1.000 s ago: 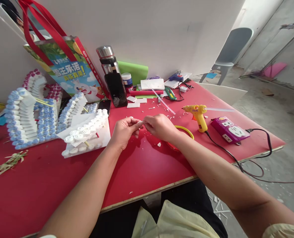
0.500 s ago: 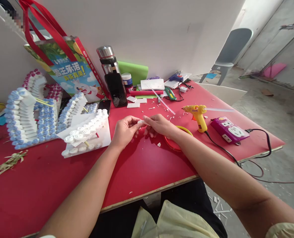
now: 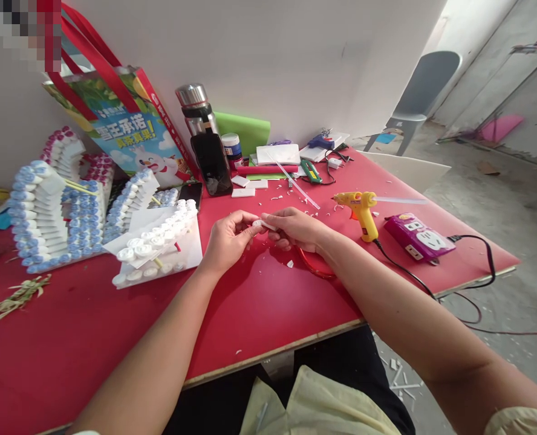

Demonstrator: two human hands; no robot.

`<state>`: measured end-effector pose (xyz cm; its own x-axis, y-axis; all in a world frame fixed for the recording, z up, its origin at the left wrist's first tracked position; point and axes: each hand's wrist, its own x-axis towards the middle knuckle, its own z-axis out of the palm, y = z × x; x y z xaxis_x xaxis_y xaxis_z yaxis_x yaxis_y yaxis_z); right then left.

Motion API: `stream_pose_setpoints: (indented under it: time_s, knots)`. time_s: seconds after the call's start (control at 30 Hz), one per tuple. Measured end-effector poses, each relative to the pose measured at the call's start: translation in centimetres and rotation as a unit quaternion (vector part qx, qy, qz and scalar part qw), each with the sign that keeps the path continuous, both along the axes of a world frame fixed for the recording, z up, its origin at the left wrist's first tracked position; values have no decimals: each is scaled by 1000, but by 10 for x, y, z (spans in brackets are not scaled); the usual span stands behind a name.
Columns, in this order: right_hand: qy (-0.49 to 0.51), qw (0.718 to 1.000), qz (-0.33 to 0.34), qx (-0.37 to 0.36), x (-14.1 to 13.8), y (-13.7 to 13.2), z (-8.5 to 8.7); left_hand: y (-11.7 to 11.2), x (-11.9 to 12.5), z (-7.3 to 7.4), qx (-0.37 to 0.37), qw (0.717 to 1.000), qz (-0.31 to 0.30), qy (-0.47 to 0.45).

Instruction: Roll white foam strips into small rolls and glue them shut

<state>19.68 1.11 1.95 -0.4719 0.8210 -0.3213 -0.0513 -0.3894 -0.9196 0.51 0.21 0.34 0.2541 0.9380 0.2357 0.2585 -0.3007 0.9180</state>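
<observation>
Between the fingertips of both hands is a small white rolled strip (image 3: 258,223), with a thin tail running to the right. My left hand (image 3: 229,237) pinches its rolled end between thumb and forefinger. On the tail side, my right hand (image 3: 298,228) has its fingers closed on the strip. Partly under my right wrist lies a red ring-shaped object (image 3: 312,266). Left of my hands stands a white card structure (image 3: 184,257) bearing rows of white rosettes (image 3: 153,238).
A yellow glue gun (image 3: 363,214) and a purple box (image 3: 419,237) with cords lie right. Behind are a phone (image 3: 211,164), a steel flask (image 3: 192,96) and white blocks (image 3: 244,193). Blue-and-white rosette structures (image 3: 37,217) and a shopping bag (image 3: 132,130) stand left. White scraps dot the red table (image 3: 268,326).
My right hand has turned and shifted slightly, and more of the white strip shows between the hands. My left hand stays nearly in place.
</observation>
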Motion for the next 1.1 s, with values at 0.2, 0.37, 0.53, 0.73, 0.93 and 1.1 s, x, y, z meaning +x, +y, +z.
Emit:
stream_pose_setpoints:
  time_s: [0.2,0.37,0.53,0.73,0.93,1.1]
  knots:
    - [54,997,33,-36,6,1,6,-4,2,6,30,1000,6,7]
    - [59,996,49,-53,5,1,7,-6,3,9,21,1000,-2,-6]
    - [64,997,24,-22,6,2,1,-3,2,6,-3,1000,11,-28]
    - [29,997,-7,70,5,1,-1,0,0,4,-19,999,12,-33]
    - [-72,990,-15,120,1,0,1,1,-2,3,-18,1000,5,4]
    - [-106,977,-25,183,-1,2,-4,2,-3,1,-29,999,0,21]
